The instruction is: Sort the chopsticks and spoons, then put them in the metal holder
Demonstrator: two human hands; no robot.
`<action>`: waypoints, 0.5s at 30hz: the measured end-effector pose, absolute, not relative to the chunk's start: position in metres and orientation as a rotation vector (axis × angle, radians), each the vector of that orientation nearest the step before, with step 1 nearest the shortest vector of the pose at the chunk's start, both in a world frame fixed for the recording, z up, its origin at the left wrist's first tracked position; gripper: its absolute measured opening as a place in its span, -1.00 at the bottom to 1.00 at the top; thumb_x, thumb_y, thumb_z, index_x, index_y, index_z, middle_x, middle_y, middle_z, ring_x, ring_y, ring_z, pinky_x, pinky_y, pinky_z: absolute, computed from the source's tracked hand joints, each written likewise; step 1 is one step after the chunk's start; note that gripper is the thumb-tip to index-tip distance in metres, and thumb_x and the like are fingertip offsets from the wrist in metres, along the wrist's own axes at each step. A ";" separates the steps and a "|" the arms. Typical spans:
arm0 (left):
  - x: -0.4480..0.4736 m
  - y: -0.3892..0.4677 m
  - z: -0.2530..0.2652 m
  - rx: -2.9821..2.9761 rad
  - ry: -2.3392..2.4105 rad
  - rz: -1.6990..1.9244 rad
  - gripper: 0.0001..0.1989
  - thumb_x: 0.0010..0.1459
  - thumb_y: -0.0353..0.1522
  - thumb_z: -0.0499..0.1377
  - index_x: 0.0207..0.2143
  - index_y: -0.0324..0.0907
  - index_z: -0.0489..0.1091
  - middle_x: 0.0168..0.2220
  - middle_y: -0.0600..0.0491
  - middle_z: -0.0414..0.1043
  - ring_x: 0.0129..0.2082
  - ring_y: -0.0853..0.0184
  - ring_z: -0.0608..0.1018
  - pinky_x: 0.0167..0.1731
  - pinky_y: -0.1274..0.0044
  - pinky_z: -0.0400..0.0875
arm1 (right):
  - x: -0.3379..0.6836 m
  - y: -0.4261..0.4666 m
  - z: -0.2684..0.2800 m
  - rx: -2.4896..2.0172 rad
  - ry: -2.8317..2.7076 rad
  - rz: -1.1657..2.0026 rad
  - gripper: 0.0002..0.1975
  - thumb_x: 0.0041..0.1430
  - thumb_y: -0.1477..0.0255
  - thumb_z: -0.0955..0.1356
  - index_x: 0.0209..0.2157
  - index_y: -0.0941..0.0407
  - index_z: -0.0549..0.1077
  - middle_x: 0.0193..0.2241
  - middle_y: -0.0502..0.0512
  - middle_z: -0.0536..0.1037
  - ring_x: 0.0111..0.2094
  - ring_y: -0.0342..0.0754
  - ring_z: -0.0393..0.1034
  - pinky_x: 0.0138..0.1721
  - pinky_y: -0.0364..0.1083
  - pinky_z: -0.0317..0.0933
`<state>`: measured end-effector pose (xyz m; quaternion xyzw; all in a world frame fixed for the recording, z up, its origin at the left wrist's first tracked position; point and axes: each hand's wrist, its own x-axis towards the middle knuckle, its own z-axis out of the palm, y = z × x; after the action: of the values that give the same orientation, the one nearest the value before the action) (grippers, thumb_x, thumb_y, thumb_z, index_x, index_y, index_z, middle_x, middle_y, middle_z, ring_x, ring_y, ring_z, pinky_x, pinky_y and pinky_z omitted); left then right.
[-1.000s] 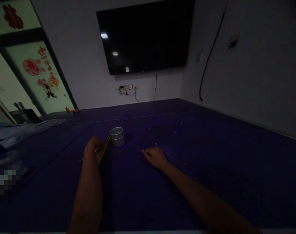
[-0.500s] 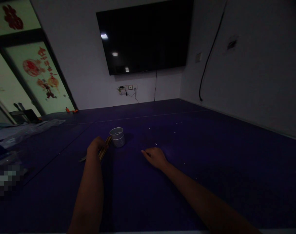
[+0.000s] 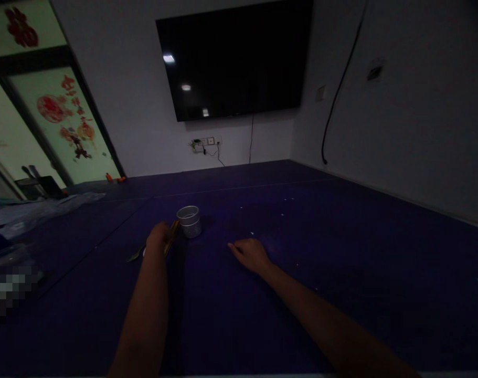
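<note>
My left hand (image 3: 159, 233) reaches down over a few thin yellowish sticks (image 3: 173, 234) that look like chopsticks. Its fingers are dark and mostly hidden, so whether they grip the sticks does not show. Just right of the sticks stands an upright silvery metal cup (image 3: 190, 222), apart from my hand. On the other side, a thin utensil (image 3: 135, 255) with a metallic end lies partly behind my left wrist, beside a small white piece (image 3: 145, 251). My right hand (image 3: 251, 253) rests on the purple surface, curled into a loose fist with the thumb forward and nothing visible in it.
The broad purple surface (image 3: 231, 310) carries several tiny white specks. Clear plastic sheeting (image 3: 53, 212) lies along the left side. Small orange objects (image 3: 115, 179) sit near the far wall. A television (image 3: 239, 58) hangs above, and a black cable (image 3: 335, 94) runs down the right wall.
My left hand has shifted slightly to the right over the sticks, exposing a small white piece at its wrist. The right hand and the cup look unmoved.
</note>
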<state>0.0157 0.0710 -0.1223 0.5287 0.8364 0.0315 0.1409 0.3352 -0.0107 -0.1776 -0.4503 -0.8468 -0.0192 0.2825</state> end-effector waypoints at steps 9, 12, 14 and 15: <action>0.031 0.063 -0.121 1.557 2.436 0.156 -0.58 -0.31 -0.41 0.29 -0.26 -0.23 0.46 -0.17 -0.22 0.49 -0.22 0.08 0.54 -0.43 0.52 0.37 | 0.335 -0.010 -0.178 -1.198 -2.265 -0.033 -0.53 0.30 0.27 0.13 -0.58 0.13 0.44 -0.60 0.04 0.49 -0.56 -0.16 0.32 -0.51 -0.16 -0.10; 0.032 0.061 -0.122 1.558 2.434 0.192 -0.60 -0.32 -0.41 0.28 -0.29 -0.21 0.46 -0.21 -0.20 0.50 -0.22 0.06 0.53 -0.42 0.51 0.37 | 0.335 -0.011 -0.178 -1.188 -2.248 -0.015 -0.52 0.29 0.26 0.13 -0.59 0.13 0.43 -0.61 0.04 0.48 -0.56 -0.15 0.32 -0.51 -0.15 -0.10; 0.032 0.060 -0.123 1.562 2.426 0.225 -0.63 -0.33 -0.41 0.28 -0.33 -0.18 0.46 -0.25 -0.17 0.52 -0.23 0.07 0.54 -0.41 0.50 0.37 | 0.335 -0.011 -0.178 -1.186 -2.234 0.001 -0.53 0.29 0.26 0.13 -0.60 0.13 0.43 -0.61 0.04 0.48 -0.56 -0.15 0.31 -0.51 -0.15 -0.10; 0.032 0.060 -0.124 1.566 2.421 0.245 -0.64 -0.34 -0.41 0.28 -0.34 -0.18 0.46 -0.28 -0.15 0.52 -0.23 0.07 0.54 -0.40 0.49 0.37 | 0.335 -0.011 -0.178 -1.186 -2.231 0.006 -0.53 0.29 0.26 0.13 -0.60 0.13 0.43 -0.61 0.04 0.48 -0.57 -0.15 0.31 -0.50 -0.15 -0.10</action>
<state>0.0322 0.0596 -0.1241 0.5371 0.8302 0.0841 0.1234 0.3347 -0.0108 -0.1779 -0.4474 -0.8416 0.0021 0.3025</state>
